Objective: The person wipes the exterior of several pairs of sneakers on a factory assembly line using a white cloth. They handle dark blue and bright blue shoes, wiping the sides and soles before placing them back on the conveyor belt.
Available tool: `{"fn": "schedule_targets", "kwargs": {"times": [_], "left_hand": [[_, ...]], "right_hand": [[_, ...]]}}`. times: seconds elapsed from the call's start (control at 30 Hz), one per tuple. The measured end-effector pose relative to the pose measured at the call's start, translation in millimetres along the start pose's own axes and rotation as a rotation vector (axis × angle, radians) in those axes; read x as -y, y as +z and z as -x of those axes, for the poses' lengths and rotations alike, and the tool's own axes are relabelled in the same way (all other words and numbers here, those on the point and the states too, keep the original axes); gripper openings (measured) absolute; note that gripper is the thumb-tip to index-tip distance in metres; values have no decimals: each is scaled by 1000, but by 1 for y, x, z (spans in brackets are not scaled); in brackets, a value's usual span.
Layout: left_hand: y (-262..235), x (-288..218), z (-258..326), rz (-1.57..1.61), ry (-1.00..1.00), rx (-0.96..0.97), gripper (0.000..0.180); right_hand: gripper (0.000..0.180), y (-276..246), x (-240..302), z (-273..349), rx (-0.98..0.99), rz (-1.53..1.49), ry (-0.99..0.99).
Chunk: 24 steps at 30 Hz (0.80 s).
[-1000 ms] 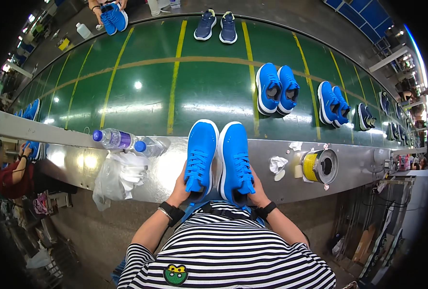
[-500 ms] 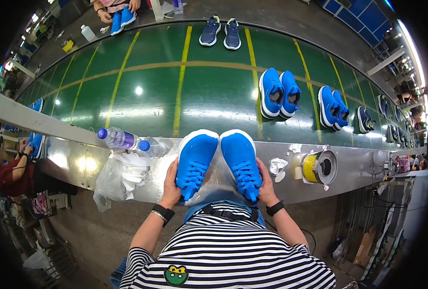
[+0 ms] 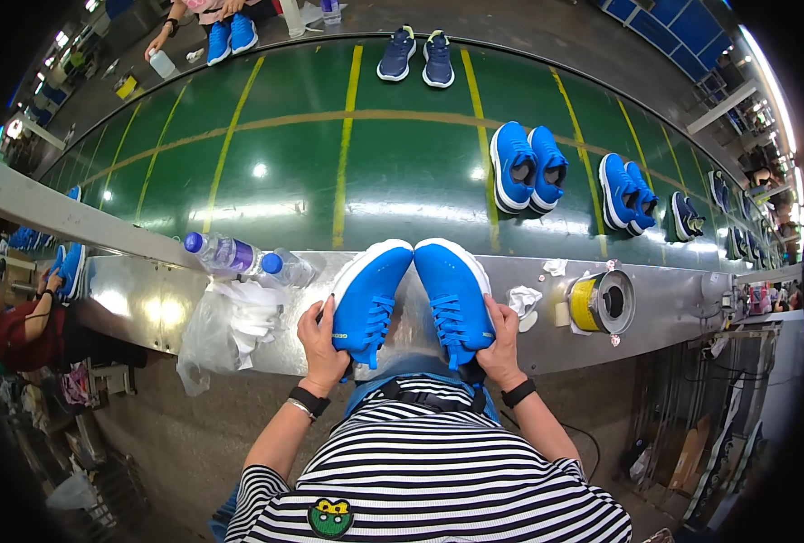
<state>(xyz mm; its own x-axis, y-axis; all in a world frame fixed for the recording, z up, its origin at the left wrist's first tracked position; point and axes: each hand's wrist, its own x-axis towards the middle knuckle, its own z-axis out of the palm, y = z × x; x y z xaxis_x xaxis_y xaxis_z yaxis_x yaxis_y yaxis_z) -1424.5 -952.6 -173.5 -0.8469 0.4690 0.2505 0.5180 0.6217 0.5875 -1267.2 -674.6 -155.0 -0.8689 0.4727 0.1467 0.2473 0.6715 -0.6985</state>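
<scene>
Two blue sneakers with white soles and blue laces are in my hands, toes pointing away from me and nearly touching. My left hand [image 3: 322, 342] grips the left sneaker [image 3: 366, 294] along its outer side near the heel. On the other side, my right hand [image 3: 501, 342] holds the right sneaker [image 3: 451, 290] by its outer side. Both shoes are tilted, their outer sides turned partly up, over the metal ledge [image 3: 402, 348] in front of me. The fingers beneath the shoes are hidden.
Beyond the ledge runs a green conveyor belt [image 3: 275, 172] with several pairs of shoes. Left on the ledge are plastic bottles [image 3: 230, 256] and a bag with white paper [image 3: 239, 317]. A tape roll [image 3: 601, 302] and crumpled tissue [image 3: 524, 299] lie right. Co-workers handle shoes at left and far left.
Both hands have rolled the sneakers so their outer sides show more, and my fingers have shifted on them. The far co-worker now reaches to a white bottle.
</scene>
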Motion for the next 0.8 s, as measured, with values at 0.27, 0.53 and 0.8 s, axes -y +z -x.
{"fn": "schedule_targets", "kwargs": {"times": [0.27,0.53,0.8], "left_hand": [[19,-28,6,-149,-94,201,98],[31,13,-1,611,-502,170,67],[52,69,-10,650,-531,585,66]], "right_hand": [[87,26,33,-7,82,305,-33],[73,34,-10,-18,97,-369,337],[55,53,-53,-25,406,-713,477]]}}
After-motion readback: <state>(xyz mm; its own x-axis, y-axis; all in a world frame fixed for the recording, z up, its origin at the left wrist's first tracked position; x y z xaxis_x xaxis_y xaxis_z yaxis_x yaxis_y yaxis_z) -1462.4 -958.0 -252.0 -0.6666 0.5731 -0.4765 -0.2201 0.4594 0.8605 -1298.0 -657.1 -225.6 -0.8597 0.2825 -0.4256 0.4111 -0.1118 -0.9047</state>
